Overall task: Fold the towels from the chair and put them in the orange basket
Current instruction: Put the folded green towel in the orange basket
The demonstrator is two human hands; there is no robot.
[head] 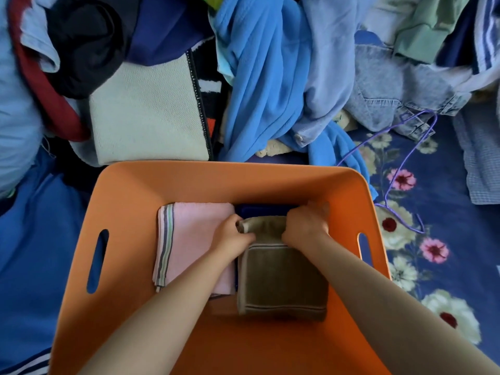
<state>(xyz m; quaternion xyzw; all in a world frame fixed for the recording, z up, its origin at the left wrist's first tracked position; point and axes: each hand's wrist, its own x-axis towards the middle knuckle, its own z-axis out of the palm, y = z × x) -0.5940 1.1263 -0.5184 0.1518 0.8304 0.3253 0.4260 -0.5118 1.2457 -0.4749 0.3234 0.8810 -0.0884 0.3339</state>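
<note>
The orange basket [130, 201] fills the lower middle of the view, seen from above. Inside it a folded pink towel [194, 239] with a striped edge lies on the left. A folded brown towel [281, 280] lies on the right, on top of a dark blue towel [265, 209] that shows only at its far edge. My left hand [230, 236] grips the brown towel's far left corner. My right hand [307, 224] grips its far right corner, against the basket's right wall.
Behind the basket lies a heap of clothes: a cream knitted cloth [146, 115], a bright blue fleece [265, 77], a denim shirt [392, 87], dark and red garments at the left. A purple wire hanger [400, 169] rests on the flowered blue sheet [438, 239] at the right.
</note>
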